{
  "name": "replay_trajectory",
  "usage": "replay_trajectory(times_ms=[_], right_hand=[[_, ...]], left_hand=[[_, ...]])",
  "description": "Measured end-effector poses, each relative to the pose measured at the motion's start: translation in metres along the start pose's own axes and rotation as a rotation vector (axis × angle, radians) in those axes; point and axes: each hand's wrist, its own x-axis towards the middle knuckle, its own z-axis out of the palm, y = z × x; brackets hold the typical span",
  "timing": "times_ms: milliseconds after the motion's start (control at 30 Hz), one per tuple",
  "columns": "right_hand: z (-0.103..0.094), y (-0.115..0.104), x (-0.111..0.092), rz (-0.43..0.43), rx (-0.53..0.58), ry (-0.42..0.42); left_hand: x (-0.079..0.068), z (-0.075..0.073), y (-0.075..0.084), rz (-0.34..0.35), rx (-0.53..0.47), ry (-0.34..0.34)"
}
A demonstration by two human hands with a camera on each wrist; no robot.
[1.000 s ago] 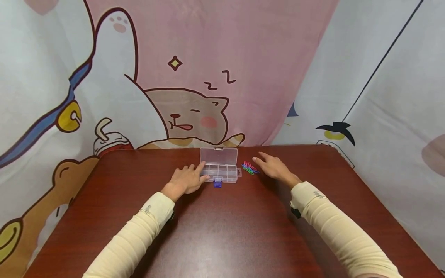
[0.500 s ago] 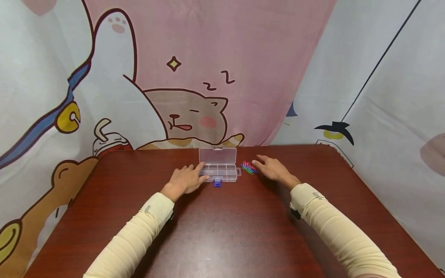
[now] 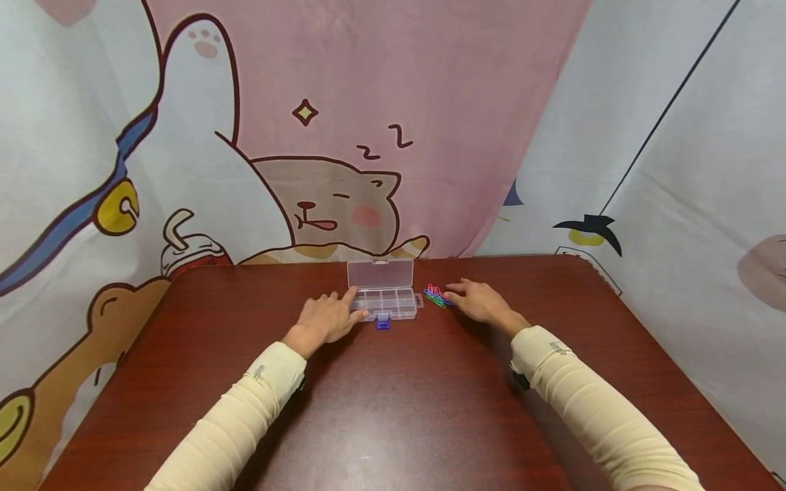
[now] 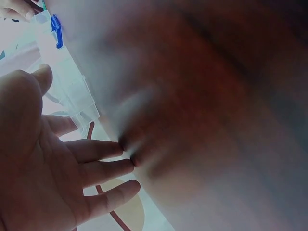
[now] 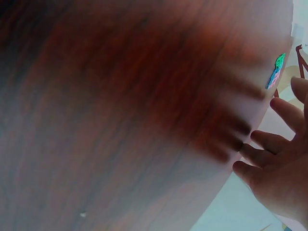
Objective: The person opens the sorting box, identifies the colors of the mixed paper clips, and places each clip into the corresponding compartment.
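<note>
A clear plastic compartment box (image 3: 398, 314) stands near the table's far edge, its lid (image 3: 381, 275) raised at the back and its blue latch (image 3: 383, 323) facing front. My left hand (image 3: 322, 319) lies at the box's left end, index finger by the rear corner and thumb by the front one. Its other fingers extend straight in the left wrist view. Several pink, blue and green paper clips (image 3: 436, 297) lie in a small pile right of the box. Right beside them is my right hand (image 3: 482, 302), fingers loosely extended, thumb and index fingertips at the pile's right edge.
The brown wooden table (image 3: 368, 395) stretches toward me from the box. Behind its far edge hangs a curtain (image 3: 454, 136) printed with cartoon animals. A hanging tab (image 3: 419, 301) sticks out from the box's right end, close to the clips.
My right hand has lowered and moved slightly left, bringing its fingertips to the paper clips. The left hand stays at the box. The whole head view has shifted slightly.
</note>
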Motion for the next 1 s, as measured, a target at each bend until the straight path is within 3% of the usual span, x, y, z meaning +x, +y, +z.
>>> replay_trajectory(times_ms=[167, 400, 767, 900, 1000], right_hand=[[0.001, 0.003, 0.000, -0.032, 0.024, 0.036], [-0.004, 0.004, -0.001, -0.050, 0.155, 0.062], [-0.025, 0.002, 0.004, 0.097, 0.355, 0.000], [-0.038, 0.004, 0.007, 0.193, 0.458, -0.071], [-0.045, 0.007, 0.008, 0.311, 0.541, -0.142]], left_hand=[[-0.001, 0.001, 0.000, -0.011, -0.007, -0.001], [-0.002, 0.001, 0.000, -0.007, -0.019, -0.004], [-0.002, -0.002, 0.001, -0.003, -0.024, -0.013], [-0.001, -0.002, 0.002, -0.006, -0.018, -0.017], [0.000, -0.001, 0.002, -0.011, -0.022, -0.017]])
